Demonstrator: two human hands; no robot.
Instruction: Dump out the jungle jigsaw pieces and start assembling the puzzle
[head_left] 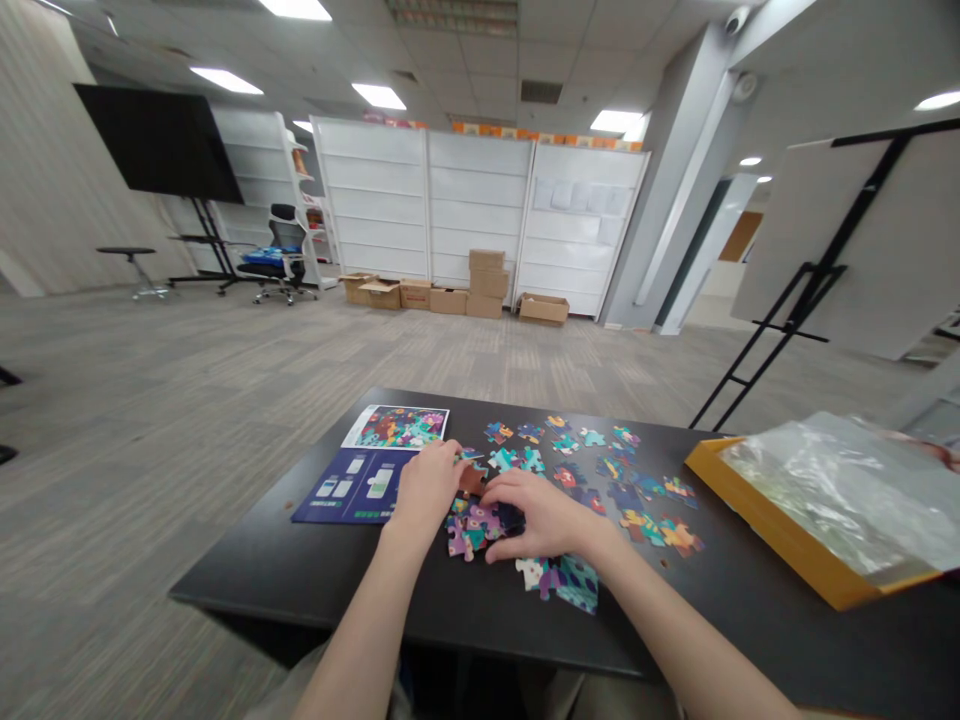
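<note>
My left hand (429,488) is closed, its fingertips pinching a puzzle piece (472,457) that shows mostly edge-on. My right hand (541,514) lies low over the pile, thumb and fingers spread around a dark puzzle piece (511,518); whether its fingertips press on anything is hard to see. A reddish-brown piece (472,480) sits between the two hands. Purple pieces (466,530) lie in a cluster below the fingers. Teal patterned pieces (577,584) rest under and beside my right wrist. Beyond the hands are joined-looking turquoise pieces (517,459).
Left on the black table (255,570) lies a dark blue sheet (341,487) with a colourful reference picture (401,427). Several loose pieces (660,530) are scattered to the right. A yellow box (795,540) holding clear plastic wrap (832,490) stands at the right edge.
</note>
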